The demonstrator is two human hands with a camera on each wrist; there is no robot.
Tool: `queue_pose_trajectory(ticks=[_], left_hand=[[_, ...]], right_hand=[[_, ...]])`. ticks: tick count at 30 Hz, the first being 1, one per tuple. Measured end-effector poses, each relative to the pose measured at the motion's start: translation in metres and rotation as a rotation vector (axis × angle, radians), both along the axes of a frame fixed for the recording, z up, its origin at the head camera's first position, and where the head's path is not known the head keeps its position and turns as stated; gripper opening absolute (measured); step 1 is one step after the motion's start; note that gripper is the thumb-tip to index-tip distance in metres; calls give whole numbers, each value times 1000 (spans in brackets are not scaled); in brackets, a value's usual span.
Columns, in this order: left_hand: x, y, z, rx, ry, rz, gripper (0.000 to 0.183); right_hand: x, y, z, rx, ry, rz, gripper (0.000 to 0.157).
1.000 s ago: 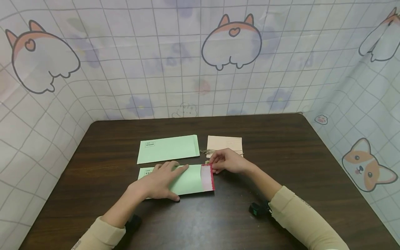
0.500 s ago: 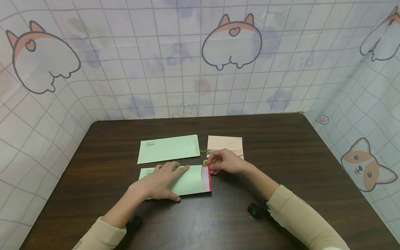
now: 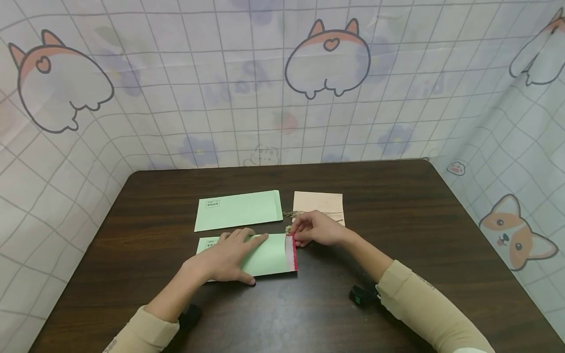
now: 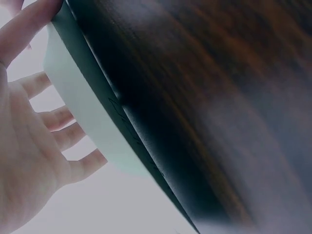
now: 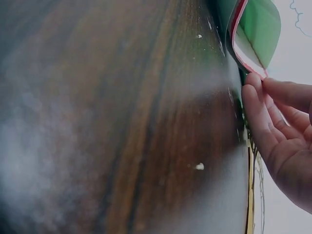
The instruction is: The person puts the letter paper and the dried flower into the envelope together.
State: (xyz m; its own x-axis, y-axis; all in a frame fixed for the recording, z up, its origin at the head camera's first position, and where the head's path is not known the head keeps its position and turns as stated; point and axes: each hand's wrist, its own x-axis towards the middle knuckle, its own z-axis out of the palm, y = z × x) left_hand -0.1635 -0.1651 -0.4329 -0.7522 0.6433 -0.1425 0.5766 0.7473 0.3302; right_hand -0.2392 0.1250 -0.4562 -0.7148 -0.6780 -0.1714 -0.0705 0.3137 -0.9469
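A light green envelope lies near the middle of the table, and a pale card with a red scalloped edge sticks a little way out of its right end. My left hand rests on the envelope, fingers spread, thumb at the near edge. In the left wrist view the fingers reach over the envelope. With thumb and fingertips my right hand pinches the card's far right corner. The right wrist view has the card bowed inside the gaping envelope mouth.
Behind lies a second green envelope, flat. A tan paper piece lies to its right, with dried sprigs across it, partly behind my right hand. Patterned cloth stands behind the dark wooden table.
My right hand has moved slightly left with the card, which now sticks out less from the envelope. My left hand stays on the envelope.
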Motion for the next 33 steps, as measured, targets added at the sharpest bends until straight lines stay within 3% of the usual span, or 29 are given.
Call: queue_pose_trajectory(ticks=[33], left_hand=[[-1, 2, 1, 13, 22, -18, 102]], right_hand=[[-2, 2, 4, 8, -39, 4, 10]])
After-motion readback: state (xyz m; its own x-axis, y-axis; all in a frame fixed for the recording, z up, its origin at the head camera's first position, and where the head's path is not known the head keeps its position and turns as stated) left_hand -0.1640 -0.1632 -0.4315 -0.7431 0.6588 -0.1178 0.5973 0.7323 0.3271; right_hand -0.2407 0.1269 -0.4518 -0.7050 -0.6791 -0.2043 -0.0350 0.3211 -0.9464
